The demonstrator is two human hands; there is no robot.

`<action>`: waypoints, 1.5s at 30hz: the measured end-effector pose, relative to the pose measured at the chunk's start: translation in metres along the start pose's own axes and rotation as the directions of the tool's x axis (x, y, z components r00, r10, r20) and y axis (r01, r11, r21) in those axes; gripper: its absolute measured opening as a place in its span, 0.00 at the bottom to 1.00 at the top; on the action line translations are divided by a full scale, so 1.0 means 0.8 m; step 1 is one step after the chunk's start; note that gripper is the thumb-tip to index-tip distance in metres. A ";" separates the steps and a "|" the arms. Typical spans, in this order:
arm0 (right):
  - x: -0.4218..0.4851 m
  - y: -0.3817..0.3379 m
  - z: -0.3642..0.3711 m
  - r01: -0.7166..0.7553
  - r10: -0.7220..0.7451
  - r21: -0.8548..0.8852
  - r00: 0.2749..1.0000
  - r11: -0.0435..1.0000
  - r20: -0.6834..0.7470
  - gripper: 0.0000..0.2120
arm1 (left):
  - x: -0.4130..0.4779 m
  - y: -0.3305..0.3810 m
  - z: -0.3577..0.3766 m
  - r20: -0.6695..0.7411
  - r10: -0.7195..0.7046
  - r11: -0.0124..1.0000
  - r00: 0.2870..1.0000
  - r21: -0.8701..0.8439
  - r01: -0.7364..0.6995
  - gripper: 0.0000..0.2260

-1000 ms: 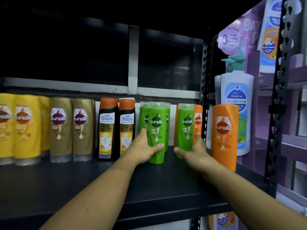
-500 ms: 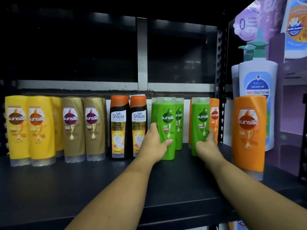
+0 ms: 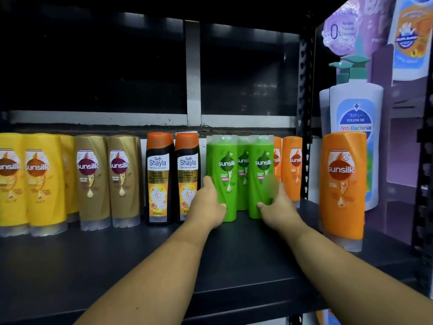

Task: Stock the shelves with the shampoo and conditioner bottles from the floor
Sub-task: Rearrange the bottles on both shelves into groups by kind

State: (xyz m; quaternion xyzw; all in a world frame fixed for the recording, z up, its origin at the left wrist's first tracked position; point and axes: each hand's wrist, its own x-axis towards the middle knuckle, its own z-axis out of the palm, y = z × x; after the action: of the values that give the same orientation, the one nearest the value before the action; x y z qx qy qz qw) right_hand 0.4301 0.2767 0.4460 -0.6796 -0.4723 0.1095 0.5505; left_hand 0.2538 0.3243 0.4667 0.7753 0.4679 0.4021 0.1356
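The left hand point(image 3: 207, 207) wraps the lower body of the left green bottle point(image 3: 223, 174), thumb on its front. The right hand point(image 3: 277, 208) clasps the right green bottle point(image 3: 260, 184) the same way, though its fingers on the far side are blurred. Both bottles stand upright on the shelf point(image 3: 117, 266), side by side between the two hands, with a third green bottle point(image 3: 243, 184) just behind the gap. The step looks like squaring this pair into the row, so the push should be low and even, sliding the bases rather than tipping the tops. Just outside the left hand stand the black Shayla bottles point(image 3: 161, 179); the left bottle should close up beside them without knocking them. Just beyond the right hand sit the orange bottles point(image 3: 291, 170), so leave them room. Turn the labels forward before letting go. The lone orange bottle point(image 3: 342, 191), out past the right forearm, probably wants placing afterwards.
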 end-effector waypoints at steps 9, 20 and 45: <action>0.008 0.001 0.010 0.086 -0.085 -0.017 0.995 0.996 0.049 0.33 | -0.004 0.008 0.004 -0.082 -0.025 0.993 0.996 0.117 0.035 0.18; -0.007 -0.007 0.009 0.196 -0.181 -0.112 0.975 0.974 0.127 0.33 | -0.010 0.013 0.001 -0.120 -0.029 0.984 0.992 0.173 0.050 0.21; -0.045 -0.018 -0.023 0.290 -0.173 -0.395 0.936 0.872 0.306 0.24 | -0.019 0.014 -0.006 0.326 0.318 0.912 0.890 0.153 -0.382 0.08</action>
State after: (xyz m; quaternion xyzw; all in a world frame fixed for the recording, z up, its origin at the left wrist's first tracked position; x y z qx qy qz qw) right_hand 0.4156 0.2363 0.4518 -0.7024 -0.6316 0.0227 0.3274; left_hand 0.2536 0.3051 0.4692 0.9081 0.3347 0.2476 0.0448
